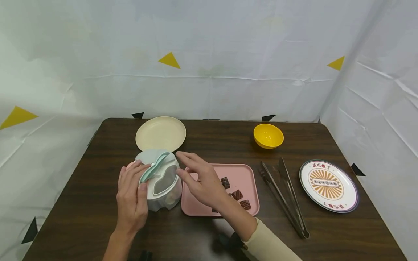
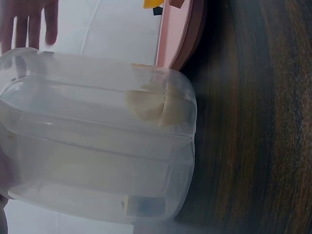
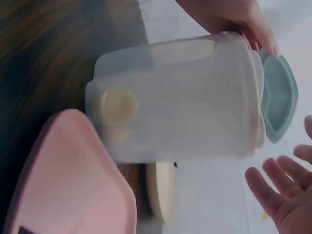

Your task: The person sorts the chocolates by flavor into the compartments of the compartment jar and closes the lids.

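our left hand (image 1: 130,199) holds the side of the jar (image 1: 161,185), fingers curved against its wall, thumb by the lid (image 1: 156,166). it stands on the table (image 1: 326,232) just left of the pink tray (image 1: 241,174). our right hand (image 1: 202,181) hovers beside the lid, fingers spread and holding nothing. the jar looks like light, stiff, smooth plastic, so probably slippery; we judge the lobed waist gives the surest hold, with the teal lid flap likely to flex.
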A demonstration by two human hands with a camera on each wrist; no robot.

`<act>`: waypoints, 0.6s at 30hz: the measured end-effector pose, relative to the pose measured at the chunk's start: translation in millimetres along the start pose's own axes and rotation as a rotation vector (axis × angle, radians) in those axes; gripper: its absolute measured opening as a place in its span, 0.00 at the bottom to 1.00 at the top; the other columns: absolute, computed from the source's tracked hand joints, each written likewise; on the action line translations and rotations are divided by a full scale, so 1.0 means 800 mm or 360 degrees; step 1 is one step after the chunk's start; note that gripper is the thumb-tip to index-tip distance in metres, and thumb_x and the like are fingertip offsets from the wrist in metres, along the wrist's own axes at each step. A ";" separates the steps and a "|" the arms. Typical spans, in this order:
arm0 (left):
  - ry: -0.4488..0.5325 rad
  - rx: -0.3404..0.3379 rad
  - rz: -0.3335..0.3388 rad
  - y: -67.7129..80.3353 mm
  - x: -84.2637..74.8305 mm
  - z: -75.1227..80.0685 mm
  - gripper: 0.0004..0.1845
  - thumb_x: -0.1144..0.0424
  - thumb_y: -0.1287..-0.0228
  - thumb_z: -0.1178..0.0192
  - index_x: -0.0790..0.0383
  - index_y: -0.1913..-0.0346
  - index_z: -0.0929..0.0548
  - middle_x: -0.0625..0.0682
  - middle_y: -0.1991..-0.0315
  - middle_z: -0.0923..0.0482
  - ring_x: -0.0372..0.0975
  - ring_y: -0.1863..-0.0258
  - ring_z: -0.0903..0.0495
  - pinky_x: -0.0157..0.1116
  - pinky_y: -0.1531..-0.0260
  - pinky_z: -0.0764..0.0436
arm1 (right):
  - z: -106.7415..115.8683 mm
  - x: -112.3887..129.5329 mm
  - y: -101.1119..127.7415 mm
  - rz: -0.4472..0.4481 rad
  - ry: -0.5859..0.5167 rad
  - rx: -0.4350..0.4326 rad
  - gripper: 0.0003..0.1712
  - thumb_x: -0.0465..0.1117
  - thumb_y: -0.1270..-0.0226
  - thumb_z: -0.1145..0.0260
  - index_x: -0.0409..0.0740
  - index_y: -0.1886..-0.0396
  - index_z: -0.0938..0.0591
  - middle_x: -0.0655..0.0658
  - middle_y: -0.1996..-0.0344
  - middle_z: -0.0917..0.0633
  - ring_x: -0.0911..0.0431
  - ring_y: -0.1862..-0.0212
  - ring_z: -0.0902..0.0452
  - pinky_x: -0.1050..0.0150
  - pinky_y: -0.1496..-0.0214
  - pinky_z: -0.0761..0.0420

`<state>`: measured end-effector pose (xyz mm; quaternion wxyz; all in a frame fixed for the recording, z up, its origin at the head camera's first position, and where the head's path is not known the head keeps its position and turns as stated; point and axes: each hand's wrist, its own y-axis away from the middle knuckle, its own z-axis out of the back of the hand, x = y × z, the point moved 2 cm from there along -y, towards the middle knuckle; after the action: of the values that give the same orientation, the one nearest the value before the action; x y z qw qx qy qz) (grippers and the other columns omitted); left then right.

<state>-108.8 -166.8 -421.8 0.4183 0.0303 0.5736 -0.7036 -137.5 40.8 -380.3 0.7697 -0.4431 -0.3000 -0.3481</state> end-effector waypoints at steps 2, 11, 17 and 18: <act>-0.0006 0.0010 0.0003 0.000 0.001 0.001 0.18 0.62 0.31 0.53 0.66 0.48 0.17 0.60 0.48 0.20 0.57 0.38 0.30 0.60 0.33 0.52 | -0.008 0.001 -0.007 0.0035 -0.0003 0.0002 0.28 0.41 0.28 0.39 0.46 0.29 0.29 0.50 0.33 0.27 0.57 0.48 0.22 0.63 0.49 0.21; -0.0001 0.0024 -0.0009 0.000 0.000 0.001 0.18 0.63 0.32 0.53 0.67 0.49 0.17 0.61 0.48 0.20 0.59 0.39 0.30 0.61 0.34 0.53 | -0.021 0.004 -0.023 0.0093 0.0128 0.0089 0.27 0.45 0.25 0.43 0.51 0.29 0.30 0.52 0.31 0.30 0.60 0.33 0.33 0.58 0.42 0.25; -0.0008 0.0014 -0.0029 -0.001 0.000 0.001 0.18 0.63 0.33 0.52 0.66 0.50 0.16 0.62 0.48 0.20 0.60 0.39 0.30 0.62 0.34 0.53 | -0.022 0.002 -0.027 0.0141 0.0105 0.0073 0.24 0.44 0.26 0.42 0.47 0.33 0.25 0.51 0.37 0.24 0.61 0.42 0.26 0.65 0.49 0.23; -0.0012 0.0018 -0.0029 0.000 0.000 0.001 0.18 0.62 0.33 0.51 0.66 0.50 0.16 0.61 0.48 0.20 0.60 0.39 0.30 0.62 0.34 0.53 | -0.021 0.001 -0.027 0.0150 0.0094 0.0060 0.23 0.43 0.26 0.41 0.46 0.33 0.24 0.51 0.38 0.24 0.61 0.45 0.25 0.66 0.52 0.23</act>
<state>-108.7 -167.2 -421.4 0.4138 0.0248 0.5682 -0.7109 -151.9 17.6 -377.0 0.8019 -0.4317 -0.2626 -0.3187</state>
